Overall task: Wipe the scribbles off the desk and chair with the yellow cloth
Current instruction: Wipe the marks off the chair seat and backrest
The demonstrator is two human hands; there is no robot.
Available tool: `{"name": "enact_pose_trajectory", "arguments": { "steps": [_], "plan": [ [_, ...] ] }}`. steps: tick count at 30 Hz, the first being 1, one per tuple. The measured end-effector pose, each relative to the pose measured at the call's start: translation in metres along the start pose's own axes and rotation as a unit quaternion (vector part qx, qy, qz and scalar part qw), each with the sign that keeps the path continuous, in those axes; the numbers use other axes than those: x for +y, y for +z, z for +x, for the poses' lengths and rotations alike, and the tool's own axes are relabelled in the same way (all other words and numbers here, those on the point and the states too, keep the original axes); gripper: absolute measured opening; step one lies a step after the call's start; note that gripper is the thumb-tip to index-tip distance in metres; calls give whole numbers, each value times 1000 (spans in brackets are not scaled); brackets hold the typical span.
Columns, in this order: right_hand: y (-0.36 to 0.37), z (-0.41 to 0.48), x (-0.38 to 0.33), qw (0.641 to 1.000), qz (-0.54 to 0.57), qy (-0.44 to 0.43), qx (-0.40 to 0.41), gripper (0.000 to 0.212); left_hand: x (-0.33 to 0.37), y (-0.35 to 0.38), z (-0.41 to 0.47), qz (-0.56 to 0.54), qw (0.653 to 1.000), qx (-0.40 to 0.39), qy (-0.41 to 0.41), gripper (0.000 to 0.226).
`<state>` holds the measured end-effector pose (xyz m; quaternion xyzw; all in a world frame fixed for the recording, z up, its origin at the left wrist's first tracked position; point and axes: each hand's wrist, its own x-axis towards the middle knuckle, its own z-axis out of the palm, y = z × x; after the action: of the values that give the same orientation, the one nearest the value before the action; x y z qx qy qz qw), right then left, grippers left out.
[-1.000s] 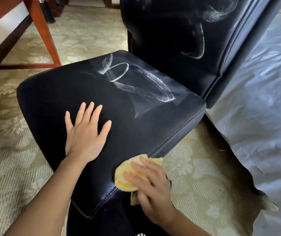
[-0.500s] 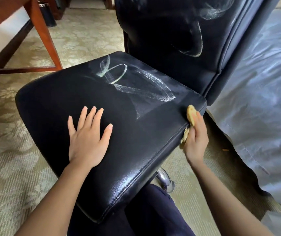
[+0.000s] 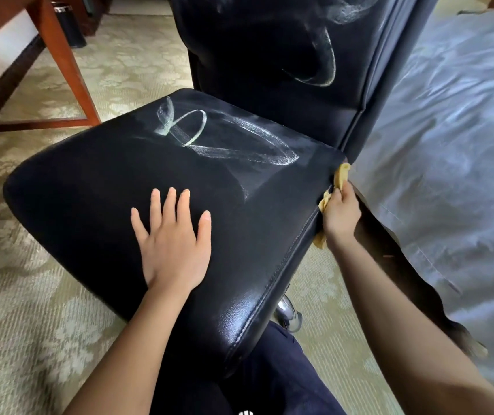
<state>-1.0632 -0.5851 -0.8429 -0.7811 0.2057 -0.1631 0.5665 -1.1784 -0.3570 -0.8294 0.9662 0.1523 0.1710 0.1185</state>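
Observation:
A black leather chair [image 3: 96, 187] fills the middle of the view. White chalk scribbles [image 3: 227, 139] loop across the far part of its seat, and more scribbles [image 3: 320, 61] mark the backrest. My left hand [image 3: 174, 241] lies flat on the seat with straight fingers, near the front. My right hand [image 3: 340, 214] grips the yellow cloth [image 3: 341, 175] against the seat's right side edge, close to the back corner. Part of the cloth hangs below that hand.
A reddish wooden desk leg and frame [image 3: 66, 70] stand at the far left on patterned beige carpet [image 3: 24, 295]. A dark bin [image 3: 70, 25] sits behind it. A bed with pale blue-grey sheets [image 3: 455, 145] runs along the right. The chair's chrome base [image 3: 287, 313] shows under the seat.
My right hand carried the cloth from the seat's front corner along the right edge toward the back corner. My left hand stayed flat on the seat.

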Motion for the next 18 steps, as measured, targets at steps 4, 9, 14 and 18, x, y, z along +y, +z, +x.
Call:
{"name": "enact_pose_trajectory", "arguments": {
  "steps": [4,9,14,18],
  "plan": [
    [-8,-75,9,997,38,-66,-3,42,6,2,-1,2,1000,-3,-1,79],
    [-19,-142,37,975,93,-188,-68,46,6,2,-2,1,1000,-3,0,75],
    [-27,-177,66,942,55,-311,-117,41,-2,0,-1,7,1000,-7,6,73],
    [-29,-188,73,839,-16,-512,-184,39,-9,-2,2,11,1000,-6,22,80]
  ]
}}
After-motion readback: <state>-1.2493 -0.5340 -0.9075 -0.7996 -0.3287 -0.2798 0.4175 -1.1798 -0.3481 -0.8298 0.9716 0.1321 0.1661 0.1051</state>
